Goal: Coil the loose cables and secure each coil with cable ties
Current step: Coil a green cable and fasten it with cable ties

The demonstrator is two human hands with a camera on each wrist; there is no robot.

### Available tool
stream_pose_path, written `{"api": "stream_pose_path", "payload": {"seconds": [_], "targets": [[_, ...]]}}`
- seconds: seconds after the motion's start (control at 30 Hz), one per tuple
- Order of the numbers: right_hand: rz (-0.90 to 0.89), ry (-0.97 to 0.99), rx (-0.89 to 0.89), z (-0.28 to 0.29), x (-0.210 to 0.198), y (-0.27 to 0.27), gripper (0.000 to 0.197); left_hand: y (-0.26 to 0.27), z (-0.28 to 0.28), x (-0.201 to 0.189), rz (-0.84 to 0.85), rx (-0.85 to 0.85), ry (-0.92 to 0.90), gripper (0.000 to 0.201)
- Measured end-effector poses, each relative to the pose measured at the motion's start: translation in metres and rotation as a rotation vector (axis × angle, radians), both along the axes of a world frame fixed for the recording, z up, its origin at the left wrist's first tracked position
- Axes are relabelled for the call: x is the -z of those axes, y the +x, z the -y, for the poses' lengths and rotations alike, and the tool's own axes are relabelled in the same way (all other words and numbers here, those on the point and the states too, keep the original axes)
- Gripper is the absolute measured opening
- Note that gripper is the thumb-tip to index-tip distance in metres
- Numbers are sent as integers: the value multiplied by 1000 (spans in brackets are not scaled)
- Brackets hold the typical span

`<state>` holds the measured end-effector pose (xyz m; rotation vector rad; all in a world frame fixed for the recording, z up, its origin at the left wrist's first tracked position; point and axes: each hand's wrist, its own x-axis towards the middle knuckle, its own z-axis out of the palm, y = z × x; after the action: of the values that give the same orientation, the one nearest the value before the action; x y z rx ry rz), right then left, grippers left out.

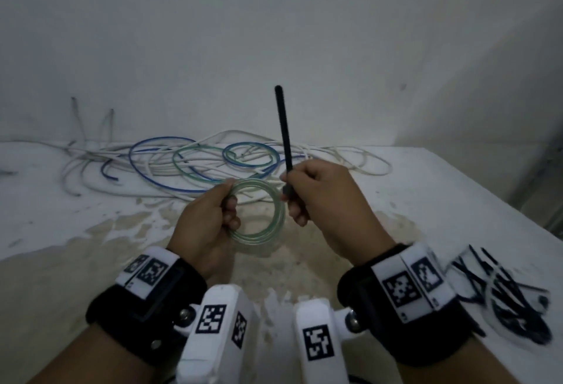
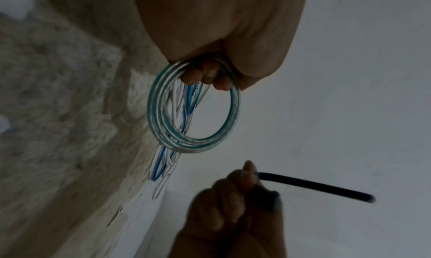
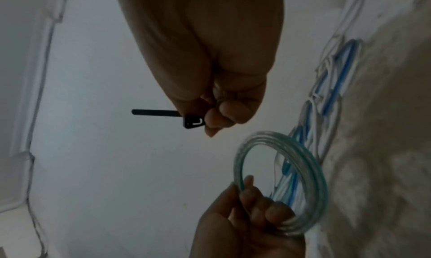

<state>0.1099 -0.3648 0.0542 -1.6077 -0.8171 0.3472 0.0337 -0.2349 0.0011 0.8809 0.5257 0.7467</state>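
Note:
My left hand [image 1: 210, 222] grips a small coil of clear green-striped cable [image 1: 268, 225] by its left side, held above the worktop. The same coil [image 2: 193, 114] hangs from my curled fingers in the left wrist view, and shows as a ring [image 3: 300, 169] in the right wrist view. My right hand [image 1: 320, 194] pinches a black cable tie [image 1: 285, 136] near its head, the strap pointing up beside the coil's right edge. The tie's head [image 3: 192, 122] sticks out by my fingertips. The tie is not around the coil.
A loose tangle of white, blue and green cables [image 1: 195, 164] lies on the worktop [image 1: 76, 231] against the wall. A pile of black cable ties [image 1: 511, 289] with a tied coil lies at the near right. The worktop's right edge [image 1: 499, 194] drops off.

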Motion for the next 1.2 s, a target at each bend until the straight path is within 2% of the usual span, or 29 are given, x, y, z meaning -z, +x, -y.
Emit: {"api": "stream_pose_path", "payload": {"seconds": [0.1,0.23,0.37,0.5,0.6,0.83,0.93,1.03,1.1,1.2], "targets": [[-41,-37,-20,-10,18,-2,20,-3,-9,2,-13,25,-2,21],[-53,-225,36,-10,38,-2,26,-5,-17,4,-29,23,-22,18],[10,-413,83,-4,46,5,32,-8,-21,5,-3,45,-55,21],[-65,-507,105,-2,46,7,28,-9,-19,4,11,113,-14,18],[-197,-438,70,-2,44,4,25,-7,-10,3,-6,177,70,15],[-544,-130,-114,-4,40,-1,20,-7,7,3,-34,414,193,10],[-600,-100,-158,-3,36,-4,18,-7,11,1,-90,397,221,23],[-580,-43,-142,-3,35,-4,23,-6,11,0,-106,315,237,24],[-517,-9,-173,-3,35,-7,20,-5,9,-1,-104,262,229,23],[-271,-33,-201,-2,39,-11,17,-6,7,-1,-124,215,239,25]]}}
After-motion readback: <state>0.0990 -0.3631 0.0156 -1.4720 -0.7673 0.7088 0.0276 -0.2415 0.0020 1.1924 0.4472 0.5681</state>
